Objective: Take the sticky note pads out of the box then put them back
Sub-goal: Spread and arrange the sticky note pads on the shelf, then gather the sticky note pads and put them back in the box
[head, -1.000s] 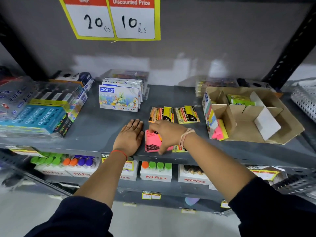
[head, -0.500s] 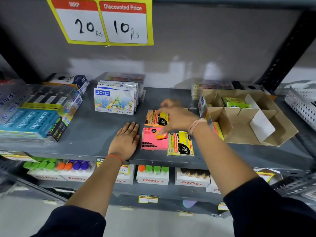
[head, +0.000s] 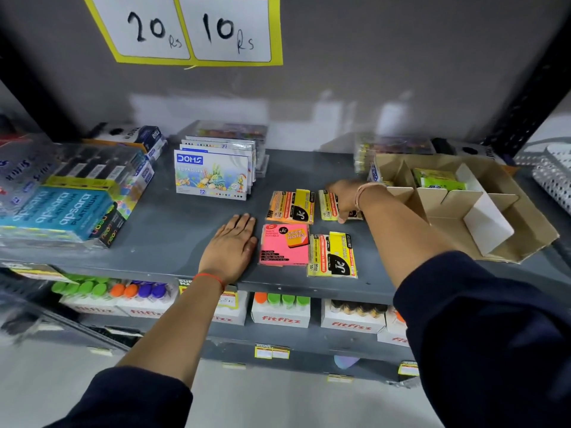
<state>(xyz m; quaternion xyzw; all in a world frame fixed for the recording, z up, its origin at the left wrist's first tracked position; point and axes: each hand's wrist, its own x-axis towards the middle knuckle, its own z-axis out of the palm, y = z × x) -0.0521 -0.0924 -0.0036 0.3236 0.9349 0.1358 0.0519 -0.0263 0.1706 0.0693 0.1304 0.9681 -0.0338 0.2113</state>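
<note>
Left hand (head: 230,245) flat on shelf (head: 173,230), right hand (head: 344,197) gripping yellow pad (head: 328,205) lying lengthwise front-to-back

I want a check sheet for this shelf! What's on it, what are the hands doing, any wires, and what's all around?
Surface: grey metal shelf, packs lying flat on it.
Job's things: pink sticky note pad; yellow-and-black pack beside it; orange-and-yellow pack behind; another yellow pack under the right hand; open brown cardboard box with dividers, green pads inside.
Clutter: DOMS oil pastel boxes; blue Apsara boxes.
Grippers: left hand flat on the shelf, holding nothing; right hand on the yellow pack.
Cables: nothing seen.
Surroundings: yellow-bordered price sign; Fitfizz boxes on the shelf below.
</note>
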